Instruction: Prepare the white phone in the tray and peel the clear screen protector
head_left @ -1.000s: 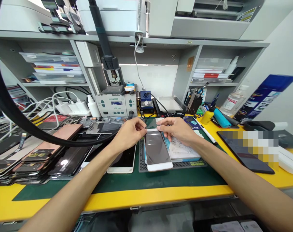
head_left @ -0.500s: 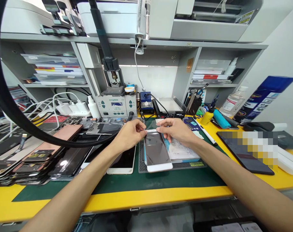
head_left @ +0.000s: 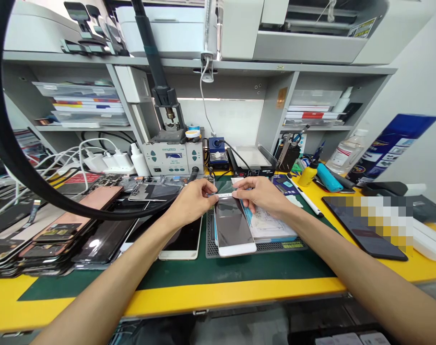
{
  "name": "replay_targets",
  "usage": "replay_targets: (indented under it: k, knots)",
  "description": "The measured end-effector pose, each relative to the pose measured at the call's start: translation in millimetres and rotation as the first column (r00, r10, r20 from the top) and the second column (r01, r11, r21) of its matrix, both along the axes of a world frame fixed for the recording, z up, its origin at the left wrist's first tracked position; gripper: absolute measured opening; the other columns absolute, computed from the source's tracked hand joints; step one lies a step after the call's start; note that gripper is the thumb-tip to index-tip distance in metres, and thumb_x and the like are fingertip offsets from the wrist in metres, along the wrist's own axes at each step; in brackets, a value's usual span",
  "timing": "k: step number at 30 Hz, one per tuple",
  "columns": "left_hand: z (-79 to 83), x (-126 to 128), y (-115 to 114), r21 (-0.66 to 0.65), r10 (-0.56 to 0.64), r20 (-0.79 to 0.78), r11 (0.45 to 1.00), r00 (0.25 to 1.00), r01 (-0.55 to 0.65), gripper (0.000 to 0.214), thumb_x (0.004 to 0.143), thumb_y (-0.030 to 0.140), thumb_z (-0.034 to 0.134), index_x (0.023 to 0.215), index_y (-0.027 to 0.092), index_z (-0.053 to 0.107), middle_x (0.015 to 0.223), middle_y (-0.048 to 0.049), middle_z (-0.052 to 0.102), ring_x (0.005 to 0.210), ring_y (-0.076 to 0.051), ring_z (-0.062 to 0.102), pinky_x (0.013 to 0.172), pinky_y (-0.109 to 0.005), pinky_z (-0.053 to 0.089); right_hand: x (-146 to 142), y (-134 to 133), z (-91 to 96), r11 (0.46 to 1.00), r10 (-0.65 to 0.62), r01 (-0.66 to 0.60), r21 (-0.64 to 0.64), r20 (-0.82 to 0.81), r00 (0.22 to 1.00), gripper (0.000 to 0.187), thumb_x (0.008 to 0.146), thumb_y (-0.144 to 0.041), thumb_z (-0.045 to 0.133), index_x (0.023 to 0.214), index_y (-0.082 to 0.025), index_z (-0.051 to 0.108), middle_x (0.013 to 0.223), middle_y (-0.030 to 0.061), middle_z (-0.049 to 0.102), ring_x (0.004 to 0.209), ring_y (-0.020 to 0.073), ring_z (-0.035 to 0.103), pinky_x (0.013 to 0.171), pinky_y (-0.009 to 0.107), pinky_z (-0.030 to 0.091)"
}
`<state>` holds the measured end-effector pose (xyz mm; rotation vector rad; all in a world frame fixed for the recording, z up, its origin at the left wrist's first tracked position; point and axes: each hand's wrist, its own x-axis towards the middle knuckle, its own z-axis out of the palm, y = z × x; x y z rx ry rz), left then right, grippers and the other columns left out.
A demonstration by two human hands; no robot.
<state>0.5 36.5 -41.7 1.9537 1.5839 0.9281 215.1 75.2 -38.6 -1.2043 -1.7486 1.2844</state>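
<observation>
A white-framed phone [head_left: 234, 230] with a dark screen lies on a grey perforated mat [head_left: 293, 244] at the middle of the bench. My left hand [head_left: 193, 199] pinches the phone's far left corner. My right hand [head_left: 263, 194] pinches its far right corner, fingers curled over the top edge. Under my right wrist lies a printed sheet on a blue-edged pad [head_left: 271, 225]. A second white phone [head_left: 183, 239] lies just left of the mat, below my left forearm.
Stacks of phones and screens [head_left: 59, 230] crowd the left of the yellow bench [head_left: 210, 297]. A rework station [head_left: 172, 155], chargers and a hot plate [head_left: 252, 158] stand behind. A dark tablet [head_left: 361, 230], bottles and tools lie to the right. A thick black hose [head_left: 19, 163] arcs over the left.
Both hands stay pinched on the phone's far end; they and the phone have barely shifted. The view has drifted slightly.
</observation>
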Motion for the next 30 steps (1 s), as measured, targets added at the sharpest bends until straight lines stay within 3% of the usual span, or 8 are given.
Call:
replay_targets:
  k: [17,25,30]
  knots:
    - [2.7,1.2,-0.5,-0.047,0.021,-0.018,0.999,1.000,-0.022,0.030,0.077,0.043,0.066,0.093,0.017,0.068,0.087,-0.0038,0.068,0.080,-0.023,0.061,0.071,-0.032,0.043,2.1,3.2,-2.4,1.000,0.029,-0.029,-0.005,0.023,0.999,0.025,0.081,-0.023,0.074,0.100,-0.009,0.069,0.049,-0.0029,0.060,0.032,0.0071,0.047,0.034,0.018,0.037]
    - [2.2,-1.1,1.2,-0.114,0.029,-0.006,0.993,1.000,-0.030,0.035,0.076,0.046,0.067,0.095,0.016,0.070,0.083,-0.0018,0.069,0.073,-0.020,0.061,0.065,-0.029,0.042,2.6,2.0,-0.7,0.999,0.025,-0.026,-0.040,-0.024,0.999,0.048,0.082,-0.017,0.072,0.125,-0.002,0.058,0.054,-0.0031,0.061,0.034,0.0075,0.047,0.034,0.019,0.039]
    - [2.8,-2.6,0.0,-0.152,0.051,-0.014,0.987,0.999,-0.052,0.040,0.075,0.050,0.068,0.096,0.015,0.070,0.073,0.0002,0.067,0.063,-0.018,0.057,0.057,-0.028,0.036,-0.7,-1.1,2.6,0.998,-0.009,0.004,-0.069,-0.077,0.997,0.050,0.081,-0.011,0.070,0.128,-0.004,0.054,0.061,-0.0037,0.061,0.034,0.0067,0.046,0.032,0.019,0.039]
